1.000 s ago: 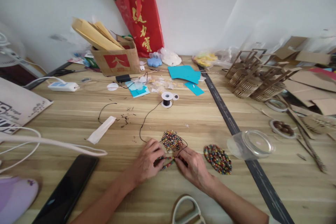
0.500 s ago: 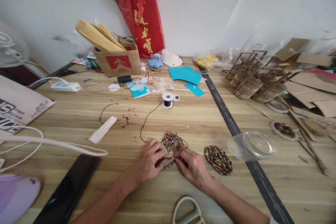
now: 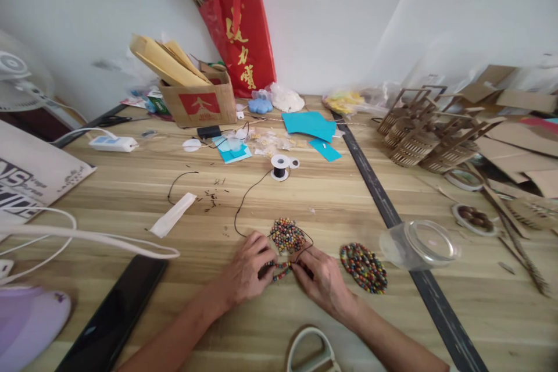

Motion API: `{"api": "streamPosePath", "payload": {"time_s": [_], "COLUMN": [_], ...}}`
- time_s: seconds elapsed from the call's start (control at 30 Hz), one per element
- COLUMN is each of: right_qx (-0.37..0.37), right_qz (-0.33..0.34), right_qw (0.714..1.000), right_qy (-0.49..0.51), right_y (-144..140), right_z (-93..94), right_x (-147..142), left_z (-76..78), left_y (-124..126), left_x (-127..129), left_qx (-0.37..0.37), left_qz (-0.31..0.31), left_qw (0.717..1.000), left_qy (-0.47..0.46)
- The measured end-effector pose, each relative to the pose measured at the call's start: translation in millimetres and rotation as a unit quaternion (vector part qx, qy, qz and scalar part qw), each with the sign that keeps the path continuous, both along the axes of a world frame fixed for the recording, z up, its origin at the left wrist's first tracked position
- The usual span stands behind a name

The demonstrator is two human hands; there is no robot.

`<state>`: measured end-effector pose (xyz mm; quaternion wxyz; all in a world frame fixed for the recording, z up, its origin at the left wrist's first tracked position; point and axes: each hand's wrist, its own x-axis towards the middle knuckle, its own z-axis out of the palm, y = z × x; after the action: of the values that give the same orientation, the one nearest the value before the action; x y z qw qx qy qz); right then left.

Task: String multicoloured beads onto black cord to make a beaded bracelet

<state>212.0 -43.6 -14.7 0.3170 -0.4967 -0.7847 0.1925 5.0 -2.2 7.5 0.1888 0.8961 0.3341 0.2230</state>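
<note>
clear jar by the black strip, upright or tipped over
Tipped over. The jar lies on its side on the table, its round mouth facing the camera, just right of the bead disc. It looks empty.

Bead strand (image 3: 281, 270) partly hidden under fingers (image 3: 267, 256), phone (image 3: 114, 319) cut off
</note>
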Motion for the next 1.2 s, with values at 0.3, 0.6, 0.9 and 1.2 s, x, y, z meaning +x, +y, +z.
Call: {"api": "streamPosePath", "payload": {"time_s": [0.3,0.6,0.9,1.2], "right_qx": [0.009,0.008,0.007,0.004], "right_qz": [0.004,0.001,0.000,-0.001], "right_qw": [1.000,1.000,1.000,1.000], "right_qy": [0.010,0.012,0.007,0.006], "right_y": [-0.1,-0.3,-0.9,-1.2], "right_z": [2.3,1.0,0.0,-2.7], "right_x": [-0.3,-0.3,0.2,0.7], "left_z": [-6.0,-4.3,2.8,0.0], "left_y": [-1.9,0.2,2.2,4.4], "left_x": [-1.9,-2.1,-10.3,-10.1], "left_qx": [-0.004,-0.017,-0.059,-0.061], "left_qz": [0.007,0.003,-0.023,-0.023], "left_qw": [1.000,1.000,0.998,0.998], "left_qy": [-0.005,-0.015,-0.016,-0.023]}}
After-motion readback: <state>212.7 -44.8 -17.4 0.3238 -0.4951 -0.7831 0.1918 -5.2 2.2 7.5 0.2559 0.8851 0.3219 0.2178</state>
